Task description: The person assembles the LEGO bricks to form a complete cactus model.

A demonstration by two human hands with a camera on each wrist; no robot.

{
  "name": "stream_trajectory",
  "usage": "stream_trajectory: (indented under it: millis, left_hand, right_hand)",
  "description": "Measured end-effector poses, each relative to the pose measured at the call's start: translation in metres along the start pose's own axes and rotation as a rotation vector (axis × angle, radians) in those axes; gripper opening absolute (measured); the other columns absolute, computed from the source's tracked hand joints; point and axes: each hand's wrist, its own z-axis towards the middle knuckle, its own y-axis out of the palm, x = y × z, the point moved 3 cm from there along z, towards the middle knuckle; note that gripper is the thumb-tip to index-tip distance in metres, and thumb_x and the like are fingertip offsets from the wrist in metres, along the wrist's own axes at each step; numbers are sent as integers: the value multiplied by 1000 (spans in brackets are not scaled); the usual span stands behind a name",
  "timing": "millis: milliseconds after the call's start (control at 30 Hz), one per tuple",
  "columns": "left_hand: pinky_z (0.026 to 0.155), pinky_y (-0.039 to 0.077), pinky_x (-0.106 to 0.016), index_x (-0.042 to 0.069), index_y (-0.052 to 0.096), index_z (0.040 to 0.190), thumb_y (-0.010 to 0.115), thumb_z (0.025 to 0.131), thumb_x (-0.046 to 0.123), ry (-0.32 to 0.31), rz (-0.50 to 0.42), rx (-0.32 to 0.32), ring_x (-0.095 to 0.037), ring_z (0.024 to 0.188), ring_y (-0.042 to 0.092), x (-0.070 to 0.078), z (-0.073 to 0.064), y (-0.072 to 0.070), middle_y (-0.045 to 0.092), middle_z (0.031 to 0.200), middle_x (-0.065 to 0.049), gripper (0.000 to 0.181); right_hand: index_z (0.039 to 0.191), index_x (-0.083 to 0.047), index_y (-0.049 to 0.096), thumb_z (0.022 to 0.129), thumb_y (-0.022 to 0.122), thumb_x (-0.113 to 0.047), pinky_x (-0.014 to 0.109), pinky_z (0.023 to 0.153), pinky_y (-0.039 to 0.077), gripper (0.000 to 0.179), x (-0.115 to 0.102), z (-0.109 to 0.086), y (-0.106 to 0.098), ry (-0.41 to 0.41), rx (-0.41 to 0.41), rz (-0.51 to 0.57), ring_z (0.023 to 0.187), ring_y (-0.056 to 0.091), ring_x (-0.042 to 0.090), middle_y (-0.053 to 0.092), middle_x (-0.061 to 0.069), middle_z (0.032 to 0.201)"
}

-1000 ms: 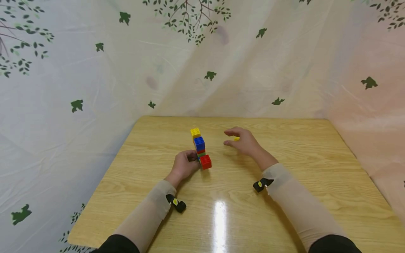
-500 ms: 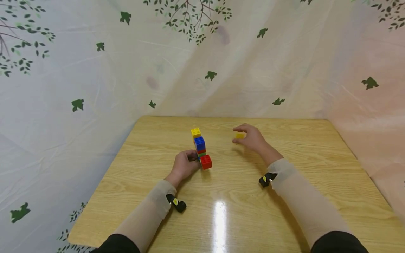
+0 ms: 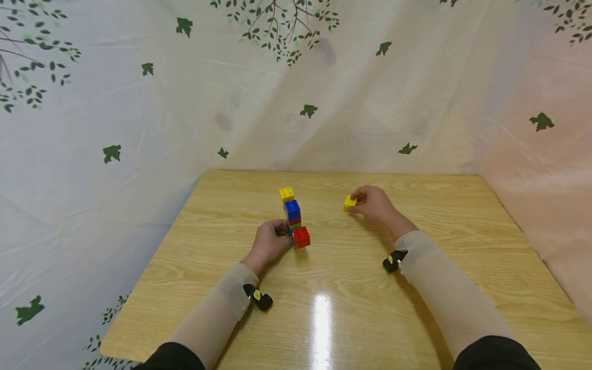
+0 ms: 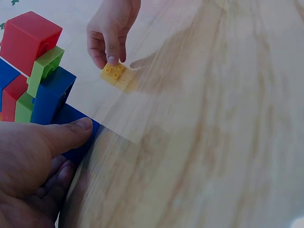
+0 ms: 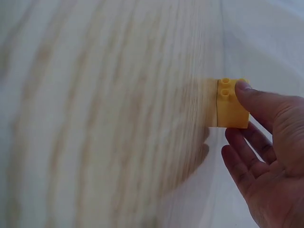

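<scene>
A stack of toy building bricks stands left of the table's middle, with a yellow brick, a blue brick and a red brick facing up in the head view. My left hand holds the stack low down, its thumb on a blue brick at the base in the left wrist view. Farther right, a separate yellow brick sits on the tabletop. My right hand pinches it by its right side; in the right wrist view the thumb lies over the studs of the yellow brick.
The wooden table reaches back to a pale cloth backdrop printed with leaves. A black wrist camera is strapped to the right sleeve, another wrist camera to the left one.
My right hand has moved to the right, its spread fingers closing onto the yellow brick, which now shows at their tips. My left hand and the stack have stayed put.
</scene>
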Motion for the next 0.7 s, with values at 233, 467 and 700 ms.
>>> stream_trajectory:
  millis: [233,467,700]
  left_hand:
    - [89,58,-40,4,77,113,86,85,5,-4,-2,-1,-18,93,69,0,0,0,76,99,-4,30]
    - [90,58,-40,5,77,113,86,85,5,-12,-8,-1,-18,94,69,-1,0,1,76,99,-4,29]
    - [90,58,-41,6,77,112,84,86,6,-5,9,0,-18,94,69,-1,0,1,76,99,-3,27]
  right_hand:
    - [122,-1,70,100,72,-18,51,97,53,28,0,-3,-8,22,29,-34,111,64,36,69,19,121]
    - [126,2,71,108,56,-24,51,98,52,35,5,-7,-15,87,70,-77,111,63,35,69,21,125]
    - [129,5,70,109,54,-25,51,97,52,38,10,-7,-15,107,73,-46,111,63,35,69,23,126]
